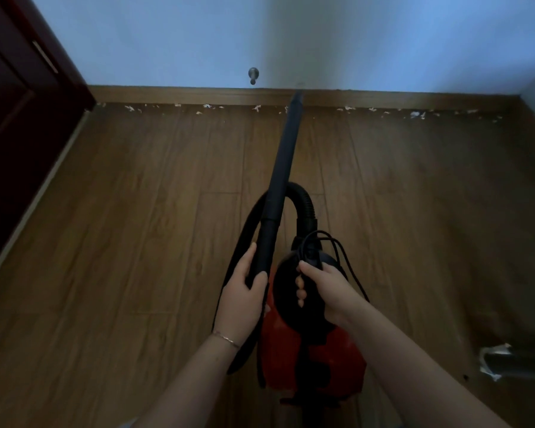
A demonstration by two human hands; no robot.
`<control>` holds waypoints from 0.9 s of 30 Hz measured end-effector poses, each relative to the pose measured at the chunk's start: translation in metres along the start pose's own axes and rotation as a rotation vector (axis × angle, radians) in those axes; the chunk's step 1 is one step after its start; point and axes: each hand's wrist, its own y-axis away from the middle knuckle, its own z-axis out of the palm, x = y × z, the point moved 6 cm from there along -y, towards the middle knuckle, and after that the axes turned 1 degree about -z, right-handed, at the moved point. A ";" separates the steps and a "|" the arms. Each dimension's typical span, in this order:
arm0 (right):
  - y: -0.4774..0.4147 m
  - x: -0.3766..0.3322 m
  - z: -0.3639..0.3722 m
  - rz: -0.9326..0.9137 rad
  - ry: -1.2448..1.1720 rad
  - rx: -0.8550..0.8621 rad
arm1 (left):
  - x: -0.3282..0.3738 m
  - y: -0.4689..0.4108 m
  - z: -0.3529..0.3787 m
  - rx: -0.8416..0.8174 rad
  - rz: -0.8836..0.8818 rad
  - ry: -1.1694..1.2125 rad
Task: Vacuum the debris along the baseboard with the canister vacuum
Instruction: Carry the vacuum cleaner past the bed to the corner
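A baseboard runs across the far edge of the floor, at the foot of the wall, with debris strewn along its base to left and right. From the left hand, a wand reaches forward, its tip before the baseboard's middle. The canister vacuum lies nearest, under the right hand, right of the wand. A door stands far left.

Thin gold chain bracelet on left wrist; both forearms bare.

Dim bluish light, dark vignetted corners, soft blur, fisheye bend
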 end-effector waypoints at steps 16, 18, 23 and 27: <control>-0.059 0.025 0.001 0.004 0.027 -0.052 | -0.059 -0.035 0.036 -0.005 0.007 -0.092; -0.060 0.027 0.000 0.003 0.013 -0.039 | -0.060 -0.039 0.040 -0.011 0.009 -0.072; -0.064 0.028 -0.006 0.017 -0.015 -0.038 | -0.064 -0.046 0.045 -0.023 0.024 -0.108; -0.064 0.025 -0.009 0.019 0.014 -0.066 | -0.066 -0.046 0.047 -0.007 0.043 -0.158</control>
